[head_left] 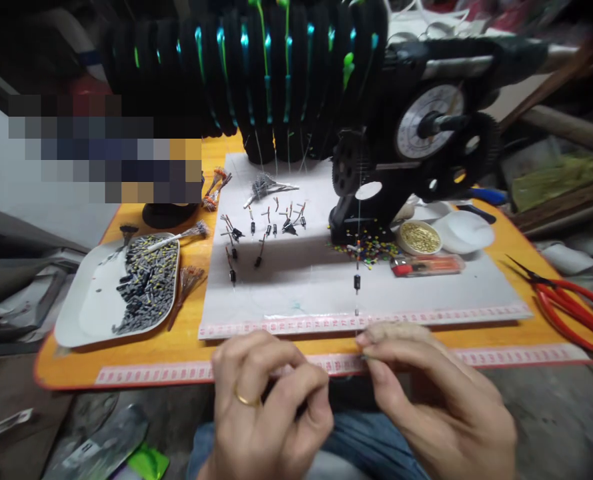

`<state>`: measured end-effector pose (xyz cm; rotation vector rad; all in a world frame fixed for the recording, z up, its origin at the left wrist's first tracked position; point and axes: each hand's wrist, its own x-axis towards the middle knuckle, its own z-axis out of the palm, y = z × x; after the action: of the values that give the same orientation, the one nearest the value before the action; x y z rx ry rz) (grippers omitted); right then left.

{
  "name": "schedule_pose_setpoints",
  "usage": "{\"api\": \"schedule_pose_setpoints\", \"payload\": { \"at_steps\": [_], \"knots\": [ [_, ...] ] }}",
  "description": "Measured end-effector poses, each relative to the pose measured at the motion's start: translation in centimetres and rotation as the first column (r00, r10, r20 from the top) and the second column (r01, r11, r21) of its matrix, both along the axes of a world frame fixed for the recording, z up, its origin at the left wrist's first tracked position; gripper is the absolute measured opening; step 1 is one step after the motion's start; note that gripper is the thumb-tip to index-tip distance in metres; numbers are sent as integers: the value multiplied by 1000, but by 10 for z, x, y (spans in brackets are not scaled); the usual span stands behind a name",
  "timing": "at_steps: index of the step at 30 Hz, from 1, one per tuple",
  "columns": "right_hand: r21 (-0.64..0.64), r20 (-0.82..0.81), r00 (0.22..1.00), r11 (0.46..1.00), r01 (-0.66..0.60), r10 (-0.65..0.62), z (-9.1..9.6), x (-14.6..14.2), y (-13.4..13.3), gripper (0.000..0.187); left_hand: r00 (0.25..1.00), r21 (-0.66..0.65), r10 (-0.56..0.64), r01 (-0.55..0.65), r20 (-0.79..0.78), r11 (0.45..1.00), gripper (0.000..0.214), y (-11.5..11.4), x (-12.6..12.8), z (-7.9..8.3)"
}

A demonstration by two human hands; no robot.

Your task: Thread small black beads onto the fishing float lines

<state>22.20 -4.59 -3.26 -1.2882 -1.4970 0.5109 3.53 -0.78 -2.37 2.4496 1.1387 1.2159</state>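
Note:
My left hand (269, 407) is curled at the table's near edge, a gold ring on one finger, fingers pinched together on something I cannot make out. My right hand (426, 393) pinches the end of a thin line (357, 293) that runs up over the white mat (426, 287) toward the black winding machine (416, 153). A small black tubular piece (357, 283) hangs on that line, with coloured beads (366, 250) scattered at the machine's foot. Several small black pieces with wires (266, 227) lie on the mat.
A white tray (83, 313) of dark small parts sits at left. Red scissors (576, 307) lie at right. A lighter (426, 266), a round tin of gold bits (419, 237) and a white lid (469, 231) rest near the machine. Black foam spools (246, 67) stand behind.

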Motion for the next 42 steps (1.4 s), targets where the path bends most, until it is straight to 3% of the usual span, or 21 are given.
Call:
{"api": "schedule_pose_setpoints", "payload": {
  "at_steps": [1,2,4,5,6,8,10,11,14,15,16,19,23,25,29,33,34,37,42],
  "knots": [
    [-87,-225,972,992,-90,69,-1,-4,-5,20,996,-35,-32,35,80,999,28,-9,1,-4],
    [-153,-459,880,965,-212,121,-1,-8,-9,15,985,-90,-77,92,156,992,29,-16,2,-9],
    [-171,-768,624,893,-416,143,-2,-15,-15,9,948,-217,-118,187,297,958,27,-27,2,-14],
    [-148,-833,534,872,-467,144,-2,-18,-18,10,932,-294,-111,219,345,931,25,-29,3,-14],
    [-131,-858,492,865,-484,145,-1,-20,-21,13,920,-374,-89,241,381,895,24,-30,3,-12],
    [-118,-860,486,868,-483,154,0,-22,-27,18,897,-521,-59,306,437,797,28,-27,5,-2],
    [-120,-864,479,858,-499,157,0,-23,-32,20,845,-610,-65,435,531,663,29,-21,11,10],
    [-130,-865,478,853,-506,152,0,-22,-34,20,783,-624,-57,535,619,569,25,-17,16,15],
    [-171,-862,490,836,-522,129,0,-21,-40,22,501,-507,87,836,861,209,23,-8,31,25],
    [-181,-859,497,831,-526,127,1,-20,-42,24,441,-460,149,877,885,139,24,-6,36,27],
    [-186,-854,503,829,-527,129,2,-19,-43,25,414,-440,194,891,889,116,25,-3,40,29],
    [-192,-842,524,833,-519,133,8,-18,-47,30,396,-446,271,881,877,158,26,3,47,32],
    [-217,-830,546,840,-497,109,13,-16,-49,28,308,-390,363,903,880,179,24,0,47,28],
    [-226,-825,556,840,-493,104,12,-14,-48,29,331,-416,352,887,875,199,27,-8,44,23],
    [-270,-808,582,822,-502,91,9,-9,-45,31,444,-472,180,865,878,170,20,-21,38,11],
    [-352,-765,634,752,-557,112,7,-5,-47,34,471,-523,232,803,851,287,9,-19,43,6],
    [-367,-744,657,748,-554,122,7,-5,-48,33,473,-533,255,793,843,294,8,-17,45,7],
    [-378,-650,742,778,-502,163,8,-5,-54,30,456,-537,303,792,837,291,6,-12,55,9],
    [-304,-402,886,879,-367,231,15,-7,-61,16,444,-544,353,795,824,269,9,-11,63,15]
  ]
}}
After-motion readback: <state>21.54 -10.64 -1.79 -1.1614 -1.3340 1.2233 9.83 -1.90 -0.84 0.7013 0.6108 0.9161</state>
